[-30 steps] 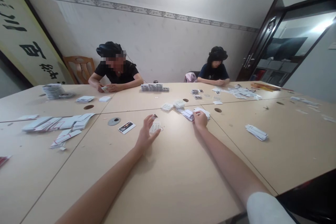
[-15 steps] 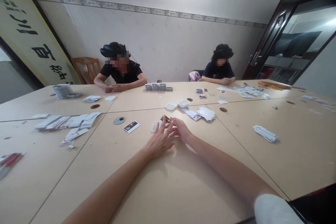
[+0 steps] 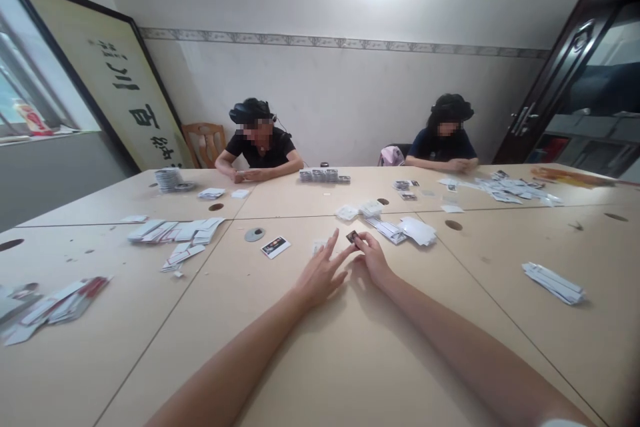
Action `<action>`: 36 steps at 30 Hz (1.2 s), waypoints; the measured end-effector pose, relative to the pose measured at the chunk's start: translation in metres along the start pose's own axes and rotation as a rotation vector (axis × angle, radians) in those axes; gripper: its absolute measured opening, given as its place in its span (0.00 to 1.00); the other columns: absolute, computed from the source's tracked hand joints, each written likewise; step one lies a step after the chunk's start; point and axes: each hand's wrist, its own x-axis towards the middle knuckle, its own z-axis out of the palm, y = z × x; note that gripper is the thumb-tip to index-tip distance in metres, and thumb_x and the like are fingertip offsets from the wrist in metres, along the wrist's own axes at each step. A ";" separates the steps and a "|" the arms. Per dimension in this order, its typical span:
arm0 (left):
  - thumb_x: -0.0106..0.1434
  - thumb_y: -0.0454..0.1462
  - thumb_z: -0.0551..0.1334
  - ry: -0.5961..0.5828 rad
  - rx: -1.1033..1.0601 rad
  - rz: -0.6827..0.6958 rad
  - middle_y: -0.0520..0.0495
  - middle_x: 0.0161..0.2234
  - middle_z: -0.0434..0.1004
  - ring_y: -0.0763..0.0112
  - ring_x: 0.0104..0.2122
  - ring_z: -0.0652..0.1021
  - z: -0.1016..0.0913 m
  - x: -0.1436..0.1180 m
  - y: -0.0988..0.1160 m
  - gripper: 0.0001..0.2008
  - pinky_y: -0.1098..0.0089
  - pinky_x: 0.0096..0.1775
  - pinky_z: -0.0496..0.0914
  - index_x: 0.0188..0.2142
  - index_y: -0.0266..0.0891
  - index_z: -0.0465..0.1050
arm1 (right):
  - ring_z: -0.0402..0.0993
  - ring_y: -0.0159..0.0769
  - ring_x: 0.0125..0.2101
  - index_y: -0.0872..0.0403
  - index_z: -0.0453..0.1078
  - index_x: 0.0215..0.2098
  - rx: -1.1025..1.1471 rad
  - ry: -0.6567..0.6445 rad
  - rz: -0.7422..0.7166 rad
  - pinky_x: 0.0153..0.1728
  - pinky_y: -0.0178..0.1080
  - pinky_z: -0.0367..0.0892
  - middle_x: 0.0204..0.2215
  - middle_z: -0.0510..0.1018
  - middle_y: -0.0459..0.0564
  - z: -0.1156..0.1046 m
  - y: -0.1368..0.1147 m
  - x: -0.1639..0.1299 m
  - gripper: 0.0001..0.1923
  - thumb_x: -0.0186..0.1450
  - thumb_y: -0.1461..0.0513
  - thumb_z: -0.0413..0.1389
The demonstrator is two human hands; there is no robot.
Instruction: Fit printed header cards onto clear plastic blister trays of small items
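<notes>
My right hand pinches a small dark printed card between thumb and fingers, just above the table. Close beside it, my left hand has its fingers spread, and one fingertip reaches to the card's lower edge; whether it touches cannot be told. Partly behind my left fingers lies a small clear plastic piece. Farther left, a white-bordered card with a dark picture lies flat, next to a round grey disc.
White cards and clear packets lie beyond my right hand. At left are rows of white cards; at right, a strip bundle. Two people sit across the table, near stacked packs.
The view has turned left, so everything appears farther right. My left fingers have spread away from my right hand, and the dark card now shows tilted in my right fingertips.
</notes>
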 end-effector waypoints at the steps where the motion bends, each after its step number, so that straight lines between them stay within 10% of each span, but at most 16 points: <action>1: 0.71 0.37 0.55 0.020 0.017 -0.057 0.38 0.74 0.32 0.47 0.69 0.59 0.001 0.000 -0.003 0.32 0.42 0.65 0.58 0.72 0.49 0.49 | 0.77 0.34 0.33 0.53 0.69 0.41 0.000 0.023 -0.019 0.26 0.34 0.72 0.39 0.75 0.47 -0.002 0.001 0.002 0.14 0.66 0.51 0.60; 5: 0.70 0.43 0.56 0.081 0.080 -0.299 0.30 0.73 0.37 0.42 0.72 0.43 0.007 0.000 -0.018 0.38 0.37 0.67 0.48 0.73 0.37 0.41 | 0.79 0.37 0.35 0.45 0.63 0.57 -0.032 0.062 -0.071 0.29 0.39 0.76 0.48 0.73 0.50 -0.006 0.005 0.007 0.29 0.59 0.50 0.62; 9: 0.68 0.52 0.58 -0.016 0.063 -0.314 0.31 0.71 0.49 0.42 0.71 0.49 0.008 0.000 -0.032 0.42 0.37 0.66 0.48 0.73 0.38 0.45 | 0.79 0.43 0.44 0.42 0.47 0.71 -0.103 0.030 -0.143 0.45 0.48 0.76 0.54 0.73 0.56 -0.002 0.010 0.005 0.46 0.59 0.53 0.61; 15: 0.67 0.51 0.60 -0.055 0.024 -0.243 0.31 0.62 0.67 0.46 0.63 0.68 0.000 0.004 -0.038 0.34 0.45 0.62 0.61 0.67 0.38 0.60 | 0.66 0.54 0.63 0.44 0.39 0.74 -0.185 -0.031 -0.198 0.54 0.53 0.71 0.67 0.64 0.63 0.004 0.006 -0.003 0.57 0.55 0.58 0.65; 27: 0.64 0.50 0.65 0.203 -0.162 -0.228 0.35 0.52 0.73 0.47 0.55 0.73 0.000 0.004 -0.034 0.32 0.47 0.57 0.69 0.63 0.39 0.64 | 0.74 0.47 0.57 0.32 0.29 0.73 0.127 -0.160 -0.021 0.55 0.53 0.73 0.71 0.56 0.57 0.009 -0.001 -0.008 0.61 0.57 0.57 0.67; 36: 0.67 0.47 0.64 0.366 -0.317 -0.044 0.39 0.58 0.66 0.56 0.56 0.74 0.001 0.001 -0.010 0.30 0.58 0.53 0.75 0.65 0.46 0.59 | 0.84 0.40 0.36 0.39 0.35 0.73 0.385 -0.454 0.140 0.44 0.46 0.77 0.40 0.84 0.47 0.015 -0.010 -0.021 0.57 0.59 0.56 0.68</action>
